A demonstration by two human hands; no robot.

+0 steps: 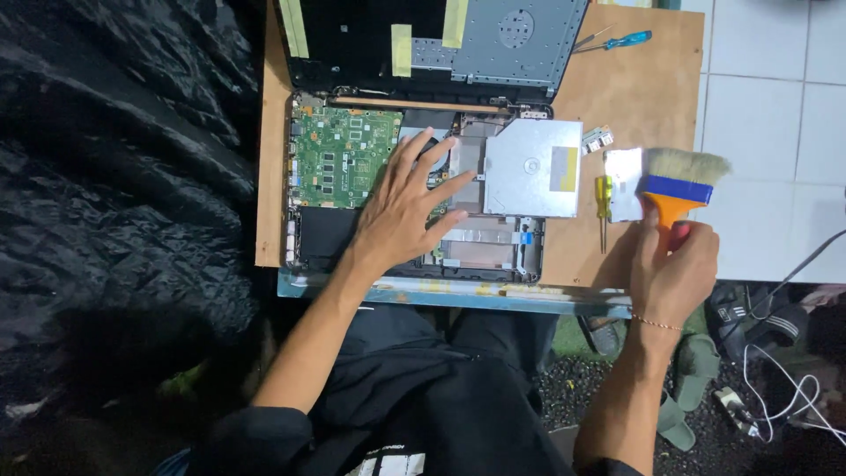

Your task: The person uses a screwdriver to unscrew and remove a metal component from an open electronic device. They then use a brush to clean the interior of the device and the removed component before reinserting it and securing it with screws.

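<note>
An opened laptop [493,247] lies on a wooden board [643,97], its green circuit board [339,159] and silver optical drive [533,167] exposed. My left hand [405,211] rests flat with fingers spread on the laptop's middle, beside the circuit board. My right hand [674,269] grips the orange handle of a flat paintbrush [679,181] with a blue band and pale bristles, held over a small silver metal plate [624,183] at the board's right edge.
A yellow-handled screwdriver [603,207] lies next to the plate, and a blue-handled screwdriver [621,40] at the board's far side. Small connector pieces [597,138] sit near the drive. Black sheeting [123,159] lies left; white tiles [775,115], sandals and white cables [793,388] lie right.
</note>
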